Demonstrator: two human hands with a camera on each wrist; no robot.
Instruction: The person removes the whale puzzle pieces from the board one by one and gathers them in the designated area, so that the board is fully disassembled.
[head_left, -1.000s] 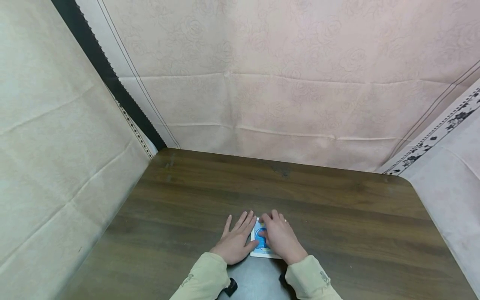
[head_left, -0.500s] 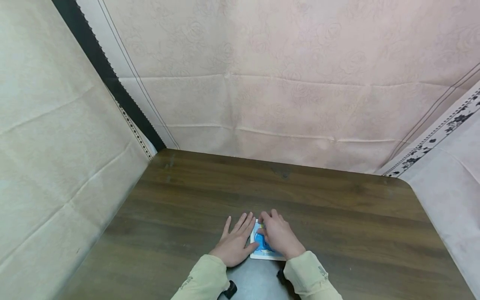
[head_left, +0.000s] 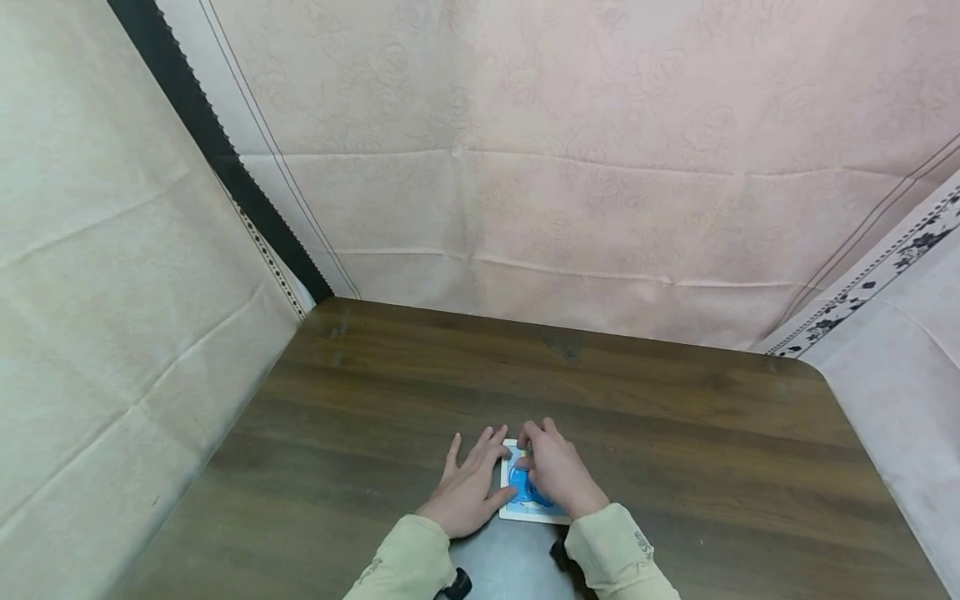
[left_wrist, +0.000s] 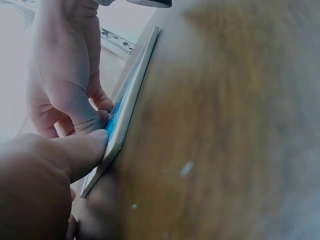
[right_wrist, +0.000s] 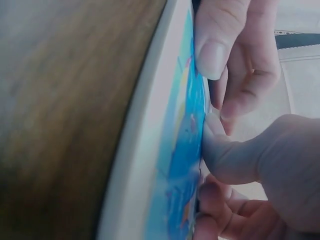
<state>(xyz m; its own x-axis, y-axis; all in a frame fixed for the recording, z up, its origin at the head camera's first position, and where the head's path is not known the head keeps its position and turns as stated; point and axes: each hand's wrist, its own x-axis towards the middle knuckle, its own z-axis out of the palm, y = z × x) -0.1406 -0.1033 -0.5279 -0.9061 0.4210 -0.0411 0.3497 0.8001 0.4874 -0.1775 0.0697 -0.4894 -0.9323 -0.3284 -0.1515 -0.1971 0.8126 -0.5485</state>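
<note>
A small flat picture board point(head_left: 517, 516) with a pale raised rim lies on the table in front of the person; its picture point(right_wrist: 184, 160) is mostly blue with bits of yellow. My left hand point(head_left: 467, 490) is spread along the board's left side. Its thumb point(left_wrist: 87, 150) rests on the rim's edge, and the index finger bends over the upper left corner. My right hand point(head_left: 564, 475) arches over the board's right half, fingers curled down and thumb tip point(right_wrist: 214, 125) against the picture. I cannot tell whether it pinches a piece there.
The brown wooden table point(head_left: 390, 383) spreads around the board, with rounded far corners. Pale patterned cloth point(head_left: 570, 200) hangs behind it and at both sides. Dark straps point(head_left: 456, 583) show at the wrists under light green sleeves point(head_left: 408, 554).
The blue patch on the board looks more solid and fuller than a second ago. My left index finger has bent in over the board's corner. The right hand stays nearly in place.
</note>
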